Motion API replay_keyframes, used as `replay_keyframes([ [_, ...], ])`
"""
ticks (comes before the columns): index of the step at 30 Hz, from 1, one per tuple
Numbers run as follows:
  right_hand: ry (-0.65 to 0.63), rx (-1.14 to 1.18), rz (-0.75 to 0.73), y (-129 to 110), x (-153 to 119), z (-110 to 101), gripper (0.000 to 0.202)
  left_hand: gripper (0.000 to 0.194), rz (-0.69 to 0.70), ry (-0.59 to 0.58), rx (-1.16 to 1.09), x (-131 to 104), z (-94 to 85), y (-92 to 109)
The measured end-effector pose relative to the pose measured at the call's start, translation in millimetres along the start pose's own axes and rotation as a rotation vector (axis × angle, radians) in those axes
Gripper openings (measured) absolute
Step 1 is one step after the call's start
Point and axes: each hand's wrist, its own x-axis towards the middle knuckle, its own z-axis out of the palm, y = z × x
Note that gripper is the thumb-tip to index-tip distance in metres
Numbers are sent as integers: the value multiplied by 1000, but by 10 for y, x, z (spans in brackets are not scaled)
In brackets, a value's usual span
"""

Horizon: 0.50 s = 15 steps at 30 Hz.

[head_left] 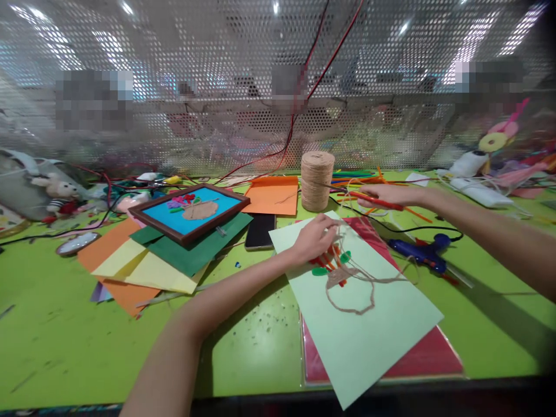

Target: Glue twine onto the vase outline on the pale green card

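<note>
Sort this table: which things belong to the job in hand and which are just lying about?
Likely in the job: pale green sheet, twine outline, twine spool, red-orange tool, blue glue gun.
Seemingly lying about: phone, plush toy.

Head-worn view, facing forward and down, near green table (252, 362)
</note>
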Motion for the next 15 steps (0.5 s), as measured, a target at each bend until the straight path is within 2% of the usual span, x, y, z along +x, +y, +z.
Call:
replay_keyframes([
  [2,-23,-55,0,-160,11,10,68,29,-74,9,-270,103,-26,93],
  [3,-45,-91,6,-234,28,13,69,29,-124,-25,-438,153,-34,148],
  [5,-32,-166,23,-356,72,23,67,28,-274,-87,-769,226,-41,251],
  [7,3,-206,17,-432,113,44,62,19,-432,-107,-1000,244,-57,316],
  [9,34,-211,2,-462,139,81,61,12,-554,-121,-1131,205,-106,331],
  [12,48,-215,20,-438,138,164,68,35,-653,-108,-1249,101,-256,315],
  [14,64,-223,37,-381,118,230,73,43,-670,7,-1282,55,-376,340],
  [15,74,-225,37,-340,107,263,76,45,-676,5,-1261,50,-429,371],
])
